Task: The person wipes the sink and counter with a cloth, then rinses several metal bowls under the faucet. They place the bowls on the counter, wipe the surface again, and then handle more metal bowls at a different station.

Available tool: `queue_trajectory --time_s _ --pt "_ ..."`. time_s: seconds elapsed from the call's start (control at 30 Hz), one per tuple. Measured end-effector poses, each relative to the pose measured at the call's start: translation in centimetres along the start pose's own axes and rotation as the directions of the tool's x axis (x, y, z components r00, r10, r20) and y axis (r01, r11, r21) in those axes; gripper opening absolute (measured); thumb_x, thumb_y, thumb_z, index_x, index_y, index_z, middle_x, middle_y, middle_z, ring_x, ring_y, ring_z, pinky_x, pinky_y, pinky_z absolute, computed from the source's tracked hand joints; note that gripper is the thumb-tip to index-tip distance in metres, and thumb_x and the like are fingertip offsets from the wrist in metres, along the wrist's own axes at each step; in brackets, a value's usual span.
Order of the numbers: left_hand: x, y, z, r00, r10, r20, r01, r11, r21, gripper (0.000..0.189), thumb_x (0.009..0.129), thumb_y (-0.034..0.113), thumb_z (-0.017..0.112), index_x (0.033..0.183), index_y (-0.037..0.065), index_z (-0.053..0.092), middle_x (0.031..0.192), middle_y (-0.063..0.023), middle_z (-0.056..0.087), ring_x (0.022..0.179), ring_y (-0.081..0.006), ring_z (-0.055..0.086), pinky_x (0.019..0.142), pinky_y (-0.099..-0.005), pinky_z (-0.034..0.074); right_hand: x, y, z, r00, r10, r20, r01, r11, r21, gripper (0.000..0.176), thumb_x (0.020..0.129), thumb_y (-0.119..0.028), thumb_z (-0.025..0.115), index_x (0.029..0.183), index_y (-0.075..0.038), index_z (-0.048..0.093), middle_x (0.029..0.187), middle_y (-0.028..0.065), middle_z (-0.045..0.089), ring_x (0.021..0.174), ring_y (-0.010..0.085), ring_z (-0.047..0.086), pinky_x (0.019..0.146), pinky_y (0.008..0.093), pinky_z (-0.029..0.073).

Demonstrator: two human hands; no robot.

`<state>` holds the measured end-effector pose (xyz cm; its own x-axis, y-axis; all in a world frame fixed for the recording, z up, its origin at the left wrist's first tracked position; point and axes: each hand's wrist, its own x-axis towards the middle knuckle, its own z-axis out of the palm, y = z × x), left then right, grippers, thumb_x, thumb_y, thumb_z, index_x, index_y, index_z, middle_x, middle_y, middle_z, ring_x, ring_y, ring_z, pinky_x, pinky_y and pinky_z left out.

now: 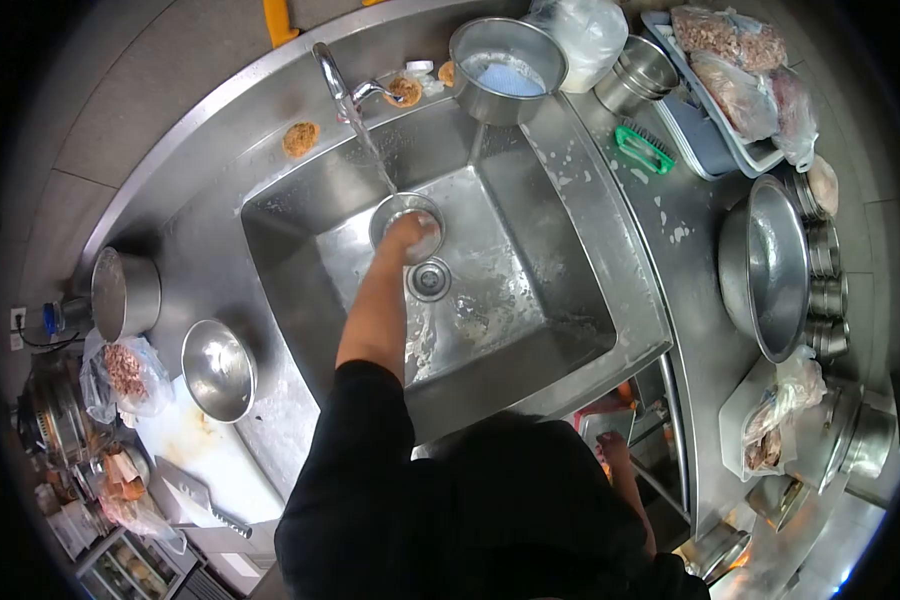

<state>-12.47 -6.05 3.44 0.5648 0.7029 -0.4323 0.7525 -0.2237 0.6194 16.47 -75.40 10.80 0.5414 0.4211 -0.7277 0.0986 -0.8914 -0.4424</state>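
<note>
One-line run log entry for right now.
left hand: in bowl | bowl: in sink | tap: running | right hand: outside sink

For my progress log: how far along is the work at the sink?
Done: the tap is running into the metal bowl. In hand: the left hand is inside that bowl. Left: probably finishing it, then rinsing the sink, whose floor shows pale residue. Whether the empty bowl beside the sink is already washed, I cannot tell.

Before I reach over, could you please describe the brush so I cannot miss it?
Find the sink, then the counter to its right. The brush lies there by the stacked pots, its dark bristles on a bright green body that stands out from their grey metal.
</note>
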Motion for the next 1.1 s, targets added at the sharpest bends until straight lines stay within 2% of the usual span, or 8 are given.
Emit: queue_trajectory --time_s 0.03,0.07,0.23,0.63,0.77,0.9,0.97,1.1 --pt "0.1 1.4 -2.3 1.000 -0.025 0.003 0.026 0.999 -0.025 0.058 0.079 0.055 0.062 0.119 0.012 0.062 0.129 -0.0145 0.056 0.119 -0.0329 0.052 0.099 -0.0415 0.041 0.1 -2.7 -0.2 0.971 0.241 -0.002 -0.238 0.960 0.145 0.020 0.083 -0.025 0.063 0.093 -0.009 0.056 0.067 0.0056 0.059 0.049 0.0157 0.055 0.040 0.0321 0.044" --pt "4.7 -2.9 -1.4 0.927 0.374 0.018 -0.365 0.892 0.267 0.059 0.078 0.056 0.062 0.119 0.013 0.062 0.131 -0.0140 0.054 0.120 -0.0330 0.051 0.100 -0.0423 0.040 0.3 -4.2 -0.3 0.970 0.244 0.003 -0.241 0.960 0.144 0.020 0.083 -0.025 0.063 0.093 -0.009 0.056 0.067 0.0056 0.059 0.049 0.0157 0.055 0.040 0.0321 0.044" --pt "7.6 4.8 -9.7 0.983 -0.028 0.181 -0.050 0.910 0.411 0.050 0.074 0.048 0.067 0.111 0.015 0.067 0.122 -0.0117 0.061 0.112 -0.0307 0.057 0.096 -0.0417 0.044 1.2 -7.6 -1.1 0.989 0.130 -0.074 -0.121 0.986 0.115 0.022 0.086 -0.028 0.060 0.095 -0.009 0.053 0.065 0.0042 0.058 0.046 0.0126 0.053 0.038 0.0272 0.041" --pt "4.1 17.1 -15.4 0.806 -0.462 0.371 -0.046 0.575 0.817 0.044 0.062 0.036 0.081 0.096 0.011 0.072 0.103 -0.0088 0.070 0.095 -0.0238 0.066 0.083 -0.0383 0.052 -4.9 0.8 2.1 0.920 0.389 -0.041 -0.363 0.889 0.278 0.018 0.085 -0.027 0.061 0.090 -0.010 0.056 0.066 0.0027 0.057 0.051 0.0113 0.055 0.040 0.0259 0.044" --pt "4.8 12.3 -14.5 0.614 -0.635 0.469 0.309 0.740 0.597 0.051 0.072 0.040 0.073 0.099 -0.002 0.066 0.100 -0.0199 0.066 0.089 -0.0317 0.065 0.081 -0.0467 0.052 -4.7 5.6 4.1 0.997 -0.003 -0.080 -0.001 0.999 -0.041 0.023 0.085 -0.028 0.062 0.089 -0.006 0.057 0.066 0.0075 0.062 0.045 0.0163 0.056 0.039 0.0304 0.044" --pt "0.9 11.9 -14.6 0.742 -0.386 0.548 0.342 0.921 0.185 0.058 0.087 0.052 0.050 0.078 -0.004 0.062 0.069 -0.0189 0.062 0.061 -0.0296 0.063 0.051 -0.0383 0.052 -2.4 2.9 2.2 0.951 0.300 0.068 -0.307 0.908 0.285 0.022 0.083 -0.029 0.060 0.088 -0.008 0.058 0.066 0.0101 0.061 0.049 0.0178 0.059 0.045 0.0320 0.045" --pt "-0.9 11.9 -14.4 0.930 -0.228 0.288 0.246 0.969 -0.028 0.064 0.091 0.055 0.043 0.069 -0.001 0.063 0.063 -0.0158 0.062 0.058 -0.0274 0.062 0.044 -0.0371 0.048 0.0 1.7 1.1 0.999 0.001 -0.037 -0.004 0.996 -0.090 0.016 0.085 -0.026 0.061 0.087 -0.010 0.056 0.062 0.0052 0.058 0.045 0.0146 0.054 0.038 0.0299 0.041" --pt "-2.6 8.8 -12.1 0.994 0.039 -0.106 -0.023 0.989 0.146 0.061 0.094 0.050 0.041 0.078 -0.003 0.067 0.077 -0.0231 0.065 0.079 -0.0388 0.064 0.076 -0.0466 0.049 2.2 -4.0 -0.4 0.988 0.116 -0.101 -0.093 0.974 0.205 0.015 0.085 -0.025 0.062 0.086 -0.011 0.055 0.062 0.0027 0.057 0.045 0.0118 0.052 0.035 0.0264 0.038"
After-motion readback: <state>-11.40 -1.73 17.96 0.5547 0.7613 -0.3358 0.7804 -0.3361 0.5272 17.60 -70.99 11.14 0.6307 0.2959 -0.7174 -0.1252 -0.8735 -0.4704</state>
